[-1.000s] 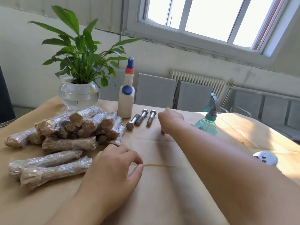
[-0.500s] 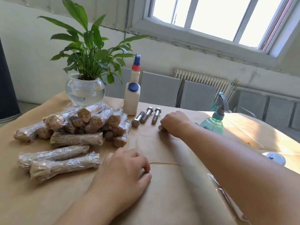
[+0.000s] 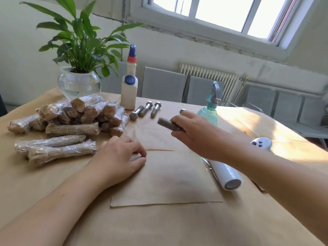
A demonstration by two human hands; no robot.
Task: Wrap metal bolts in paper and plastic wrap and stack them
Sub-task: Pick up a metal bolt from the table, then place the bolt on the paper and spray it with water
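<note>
Holding a bolt [image 3: 167, 124] aloft in right hand [image 3: 195, 134], newly lifted off table [image 3: 177, 226], threads pointing left, above paper sheet [image 3: 168, 181]. Left hand [image 3: 118, 158] pinning sheet, fingers curled. Three bare bolts [image 3: 145, 110] left near far edge; wrapped stack [image 3: 79, 115] far-left. Wrapping next, probably.

We see a counter [image 3: 177, 228] covered in brown paper. On it sit a pile of wrapped bolts [image 3: 74, 119], three bare bolts [image 3: 145, 110], a plant bowl [image 3: 79, 84], a glue bottle [image 3: 129, 91], a spray bottle [image 3: 208, 110], a plastic wrap roll [image 3: 224, 174] and a paper sheet [image 3: 168, 183].
</note>
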